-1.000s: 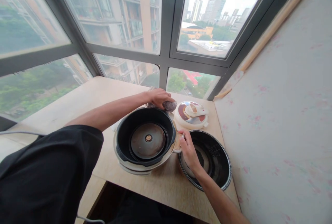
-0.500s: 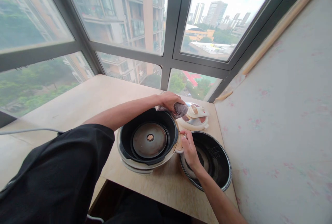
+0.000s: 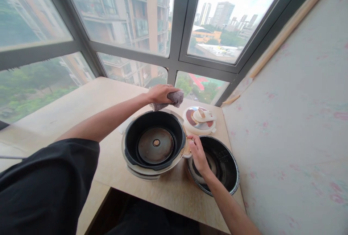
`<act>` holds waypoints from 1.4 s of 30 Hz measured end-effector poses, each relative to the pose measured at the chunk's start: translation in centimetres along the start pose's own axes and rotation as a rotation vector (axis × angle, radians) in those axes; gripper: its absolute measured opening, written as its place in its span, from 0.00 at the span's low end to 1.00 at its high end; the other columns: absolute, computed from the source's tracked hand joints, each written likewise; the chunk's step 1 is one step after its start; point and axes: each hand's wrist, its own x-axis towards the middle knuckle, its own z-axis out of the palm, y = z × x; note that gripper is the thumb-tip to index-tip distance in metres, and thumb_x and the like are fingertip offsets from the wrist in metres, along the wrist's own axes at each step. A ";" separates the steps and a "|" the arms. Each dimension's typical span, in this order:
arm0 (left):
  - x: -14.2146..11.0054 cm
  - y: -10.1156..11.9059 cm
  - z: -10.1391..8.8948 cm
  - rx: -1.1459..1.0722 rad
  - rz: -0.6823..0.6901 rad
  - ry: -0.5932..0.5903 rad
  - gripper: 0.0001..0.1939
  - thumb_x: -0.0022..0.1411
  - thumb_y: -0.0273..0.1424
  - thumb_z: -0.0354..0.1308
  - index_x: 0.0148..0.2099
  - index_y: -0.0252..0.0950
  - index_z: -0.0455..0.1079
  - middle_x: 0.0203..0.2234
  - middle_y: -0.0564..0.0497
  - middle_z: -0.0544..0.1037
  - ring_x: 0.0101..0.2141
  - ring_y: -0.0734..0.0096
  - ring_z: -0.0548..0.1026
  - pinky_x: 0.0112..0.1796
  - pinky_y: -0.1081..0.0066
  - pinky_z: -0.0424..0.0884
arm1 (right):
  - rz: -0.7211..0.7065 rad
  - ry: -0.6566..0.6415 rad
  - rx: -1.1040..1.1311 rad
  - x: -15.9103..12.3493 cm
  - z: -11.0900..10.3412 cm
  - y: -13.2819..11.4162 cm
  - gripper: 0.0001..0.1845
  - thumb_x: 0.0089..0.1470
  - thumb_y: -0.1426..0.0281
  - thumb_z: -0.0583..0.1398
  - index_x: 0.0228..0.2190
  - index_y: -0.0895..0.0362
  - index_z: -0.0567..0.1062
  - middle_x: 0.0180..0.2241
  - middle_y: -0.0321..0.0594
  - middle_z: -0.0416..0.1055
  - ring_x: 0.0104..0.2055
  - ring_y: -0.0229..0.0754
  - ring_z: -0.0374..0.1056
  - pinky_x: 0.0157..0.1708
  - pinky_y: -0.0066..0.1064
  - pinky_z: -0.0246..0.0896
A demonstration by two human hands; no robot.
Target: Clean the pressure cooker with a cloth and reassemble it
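Note:
A pressure cooker body [image 3: 156, 142] stands uncovered on the wooden ledge, showing its black inside and round heating plate. Above its far rim, my left hand [image 3: 162, 94] is closed around a greyish-purple cloth [image 3: 176, 98]. My right hand [image 3: 198, 155] grips the cooker's cream side handle [image 3: 188, 148]; part of the handle is hidden by the fingers. Under my right forearm sits the black inner pot [image 3: 227, 164], to the right of the cooker. The white lid [image 3: 200, 120] with reddish-brown panels lies behind the pot.
Grey-framed windows [image 3: 175, 39] rise along the back of the ledge [image 3: 108, 100]. A flowered wall [image 3: 293, 119] stands close on the right. At the left, a pale cable [image 3: 12, 157] runs beside my sleeve. The ledge's front edge is near my body.
My left hand has moved left and up with the cloth, away from the far right rim. My right hand stays on the handle. The view has shifted slightly.

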 end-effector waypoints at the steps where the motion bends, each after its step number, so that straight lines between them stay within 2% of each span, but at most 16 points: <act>1: -0.4 -0.1 0.1 0.023 0.008 -0.038 0.36 0.57 0.43 0.60 0.68 0.48 0.66 0.55 0.48 0.77 0.49 0.55 0.77 0.48 0.67 0.68 | -0.002 -0.001 0.005 0.0 0.0 0.1 0.18 0.65 0.55 0.54 0.47 0.53 0.70 0.41 0.39 0.68 0.42 0.43 0.64 0.46 0.34 0.61; 4: -1.2 -0.2 0.6 0.020 0.018 -0.131 0.34 0.56 0.41 0.60 0.66 0.48 0.68 0.54 0.49 0.78 0.50 0.56 0.77 0.46 0.68 0.68 | -0.008 0.002 0.007 0.0 -0.1 0.3 0.17 0.65 0.55 0.55 0.47 0.53 0.70 0.42 0.39 0.68 0.44 0.44 0.64 0.48 0.35 0.60; 7: -1.1 0.2 1.2 -0.020 -0.005 -0.185 0.35 0.54 0.46 0.63 0.64 0.46 0.70 0.51 0.48 0.80 0.50 0.56 0.77 0.46 0.68 0.69 | -0.004 0.013 0.004 0.0 -0.1 0.3 0.17 0.65 0.55 0.55 0.47 0.52 0.70 0.43 0.39 0.68 0.45 0.44 0.65 0.50 0.35 0.60; 12: 1.0 1.3 1.9 0.081 -0.052 -0.346 0.36 0.49 0.53 0.65 0.57 0.43 0.74 0.48 0.45 0.81 0.46 0.54 0.78 0.44 0.66 0.70 | 0.014 0.010 0.023 -0.1 0.0 0.3 0.18 0.65 0.54 0.55 0.48 0.52 0.70 0.43 0.38 0.68 0.45 0.44 0.65 0.50 0.35 0.60; 17: 2.8 2.4 2.0 0.160 -0.145 -0.503 0.37 0.43 0.50 0.67 0.56 0.42 0.76 0.50 0.43 0.80 0.49 0.49 0.77 0.48 0.63 0.71 | 0.031 0.025 0.030 -0.2 0.1 0.2 0.19 0.64 0.53 0.55 0.47 0.53 0.71 0.42 0.38 0.68 0.43 0.43 0.64 0.46 0.35 0.60; 20: 3.1 2.7 2.1 0.162 -0.161 -0.517 0.37 0.42 0.47 0.67 0.56 0.42 0.76 0.51 0.43 0.80 0.49 0.47 0.77 0.49 0.62 0.71 | 0.040 0.022 0.029 -0.2 0.0 0.1 0.19 0.64 0.53 0.55 0.47 0.53 0.71 0.42 0.38 0.68 0.42 0.43 0.63 0.45 0.35 0.60; 26: 3.5 2.8 2.7 0.110 -0.187 -0.550 0.37 0.41 0.45 0.67 0.55 0.39 0.77 0.51 0.42 0.80 0.48 0.48 0.78 0.46 0.65 0.72 | 0.043 0.001 0.024 -0.2 -0.1 0.0 0.20 0.64 0.53 0.55 0.48 0.53 0.70 0.42 0.38 0.68 0.41 0.42 0.63 0.44 0.34 0.59; 30: 3.7 3.1 3.1 0.048 -0.225 -0.556 0.37 0.40 0.42 0.69 0.55 0.36 0.76 0.50 0.41 0.80 0.48 0.49 0.78 0.45 0.66 0.72 | 0.036 -0.003 0.017 -0.3 -0.1 -0.1 0.21 0.65 0.53 0.55 0.49 0.54 0.71 0.43 0.39 0.68 0.43 0.43 0.64 0.47 0.35 0.60; 37: 3.8 3.6 3.6 -0.111 -0.429 -0.542 0.31 0.40 0.30 0.66 0.51 0.31 0.78 0.45 0.40 0.82 0.42 0.52 0.79 0.37 0.68 0.74 | 0.001 0.003 -0.013 -0.2 -0.2 -0.4 0.20 0.65 0.53 0.55 0.49 0.54 0.71 0.46 0.41 0.71 0.49 0.46 0.66 0.53 0.37 0.60; 42: 3.1 1.8 3.4 -0.242 -0.612 -0.488 0.24 0.44 0.28 0.65 0.47 0.32 0.77 0.42 0.40 0.82 0.39 0.54 0.80 0.36 0.68 0.75 | -0.010 0.004 -0.028 -0.3 -0.2 -0.5 0.20 0.66 0.54 0.54 0.50 0.54 0.71 0.47 0.41 0.72 0.51 0.46 0.66 0.55 0.37 0.59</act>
